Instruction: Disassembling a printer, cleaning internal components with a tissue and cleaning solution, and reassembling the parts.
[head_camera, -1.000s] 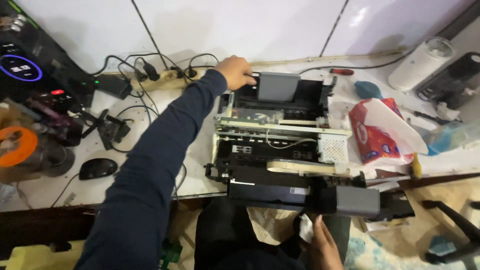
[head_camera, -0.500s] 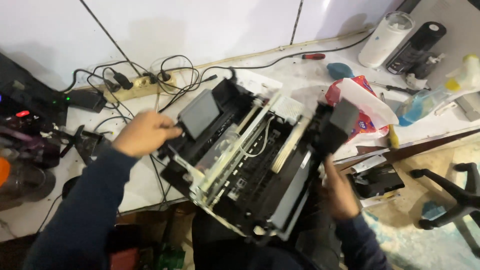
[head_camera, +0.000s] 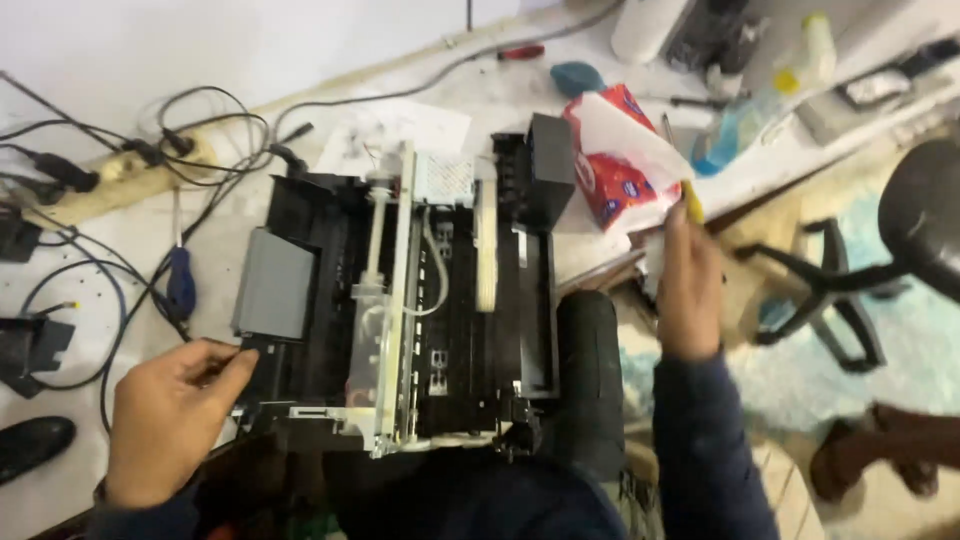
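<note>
Hands work over an opened black plastic printer (head_camera: 420, 310) lying on a pale, scuffed worktable (head_camera: 70, 470), seen from the head camera. Its cover is off, baring metal rods, a white rail and a flat grey panel. The left hand (head_camera: 170, 420) rests at the printer's near-left corner, fingers loosely curled against its edge. The right hand (head_camera: 688, 285) is raised beside the table's right edge, fingers pinched narrowly on a slim yellow tool (head_camera: 691, 203). A crinkled red-and-white packet (head_camera: 615, 165) lies just beyond.
</note>
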